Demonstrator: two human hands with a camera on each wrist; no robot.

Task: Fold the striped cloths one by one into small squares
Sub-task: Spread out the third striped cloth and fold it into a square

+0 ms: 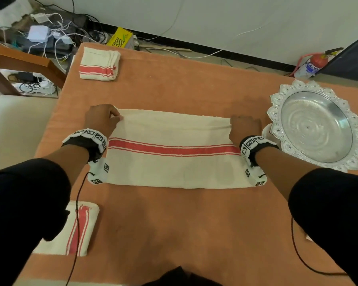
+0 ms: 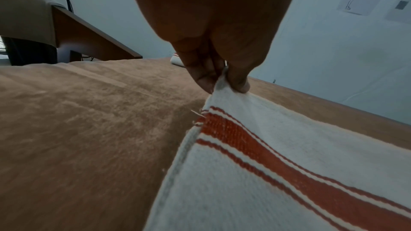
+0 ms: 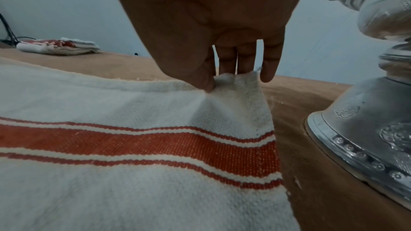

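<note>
Cloth in play: we have a cream striped cloth (image 1: 174, 162) with a red band lying spread across the middle of the tabletop (image 1: 194, 223), long side running left to right, the red stripe straight across it.
Left hand: our left hand (image 1: 101, 119) is at the far left corner of the cloth, and the left wrist view shows thumb and fingertips (image 2: 239, 83) pinching that corner, lifting it a little off the brown cover.
Right hand: our right hand (image 1: 244, 127) is on the far right corner, thumb and fingers nipping a bunched tuft of the cream fabric; the little finger (image 3: 269, 69) hangs free beside it.
Far edge: between our two hands the far edge looks pulled taut, with small creases running in toward each pinch.
Near edge: it lies flat on the tabletop, close to us.
Folded cloth, far left: a folded striped cloth (image 1: 99, 64) sits at the far left corner of the tabletop, well apart from our hands.
Folded cloth, near left: another folded one (image 1: 79, 230) lies at the near left edge, partly under our left sleeve.
Silver bowl: an ornate silver pedestal bowl (image 1: 316, 126) with a scalloped rim stands just beside our right hand, on the right side of the tabletop.
</note>
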